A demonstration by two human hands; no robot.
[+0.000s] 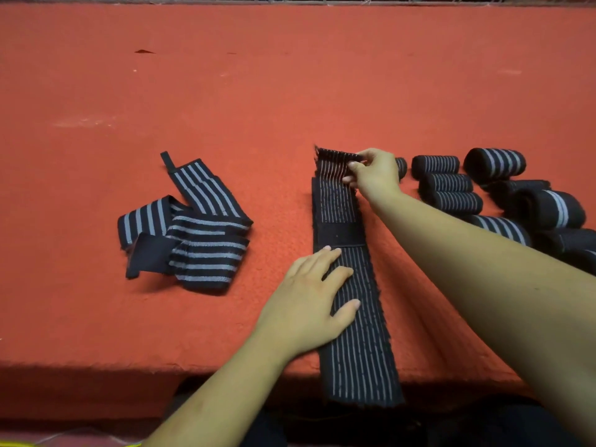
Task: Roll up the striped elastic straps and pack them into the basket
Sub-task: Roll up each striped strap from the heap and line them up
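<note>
Pinching strap (354, 317) end, right hand (374, 171) | left hand (309, 295) pressing flat

Left hand (309, 301): flat, palm down, fingers straight (slightly spread), pressing the strap (358, 333).
Right hand (375, 171): forearm stretched forward, fingertips pinching the strap's far end.

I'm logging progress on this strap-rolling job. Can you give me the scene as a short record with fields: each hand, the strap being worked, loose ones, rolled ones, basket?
left hand: flat, fingers straight, pressing on the laid-out strap
right hand: pinches that strap's far end, lifted and curled back
laid-out strap: lengthwise on the red table, near end hanging over the edge
loose straps: tangled heap on the left, unrolled
rolled straps: cluster on the right, on the table
basket: not in view
</note>
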